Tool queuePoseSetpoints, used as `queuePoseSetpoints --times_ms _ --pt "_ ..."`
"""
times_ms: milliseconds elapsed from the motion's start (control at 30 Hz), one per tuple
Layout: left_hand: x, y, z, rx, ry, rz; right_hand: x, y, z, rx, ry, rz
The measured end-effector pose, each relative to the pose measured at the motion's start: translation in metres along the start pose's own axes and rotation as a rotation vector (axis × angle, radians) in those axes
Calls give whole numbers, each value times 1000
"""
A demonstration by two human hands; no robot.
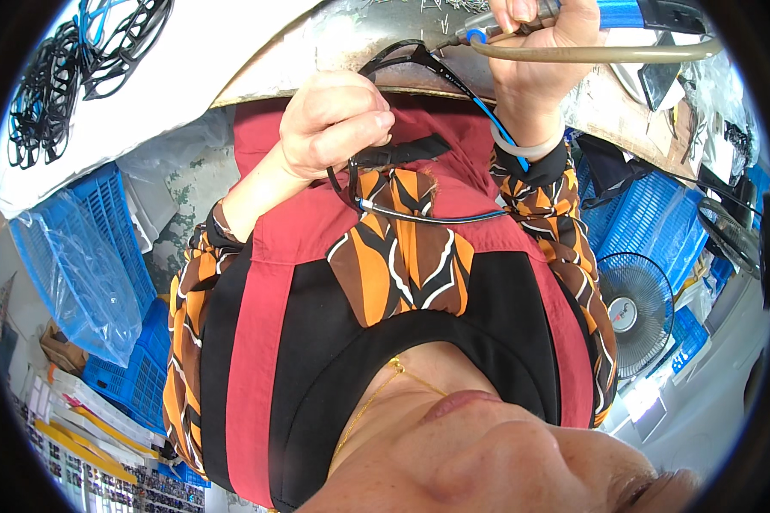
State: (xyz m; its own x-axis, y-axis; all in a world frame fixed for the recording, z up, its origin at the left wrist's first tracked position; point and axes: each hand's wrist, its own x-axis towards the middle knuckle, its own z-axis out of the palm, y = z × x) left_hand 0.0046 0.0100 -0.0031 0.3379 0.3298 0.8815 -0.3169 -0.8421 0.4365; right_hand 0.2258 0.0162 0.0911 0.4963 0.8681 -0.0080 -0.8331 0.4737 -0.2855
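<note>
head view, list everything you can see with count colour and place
eyeglass frame: one, black with blue, held at centre
powered hand tool: one, blue and grey with tan hose, top right
pile of frames: many, black and blue, top left on white surface
crates: several, blue, left and right
fan: one, dark, right
workbench: one, grey, top centre
left hand: grip on the frame
right hand: grip on the tool

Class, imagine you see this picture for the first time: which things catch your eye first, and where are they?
At top centre, the left hand grips a black eyeglass frame with blue-tipped temples. Beside it, the right hand holds a blue-handled power tool trailing a beige hose. A heap of black frames lies top left.
</note>
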Motion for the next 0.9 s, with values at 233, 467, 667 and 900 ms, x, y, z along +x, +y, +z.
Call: queuePoseSetpoints --times_ms 233,467,667,900 --pt "3 4 -3 16 -63 -23 1 6 -3 -682 -173 -312" --pt "2 2 2 -5 -19 2 8 -2 -14 -548 -271 -259" --pt "-1 1 1 -16 -38 -3 11 0 -13 -614 -259 -309" --pt "-1 0 1 -23 -31 -1 9 2 -10 -643 -199 -322"
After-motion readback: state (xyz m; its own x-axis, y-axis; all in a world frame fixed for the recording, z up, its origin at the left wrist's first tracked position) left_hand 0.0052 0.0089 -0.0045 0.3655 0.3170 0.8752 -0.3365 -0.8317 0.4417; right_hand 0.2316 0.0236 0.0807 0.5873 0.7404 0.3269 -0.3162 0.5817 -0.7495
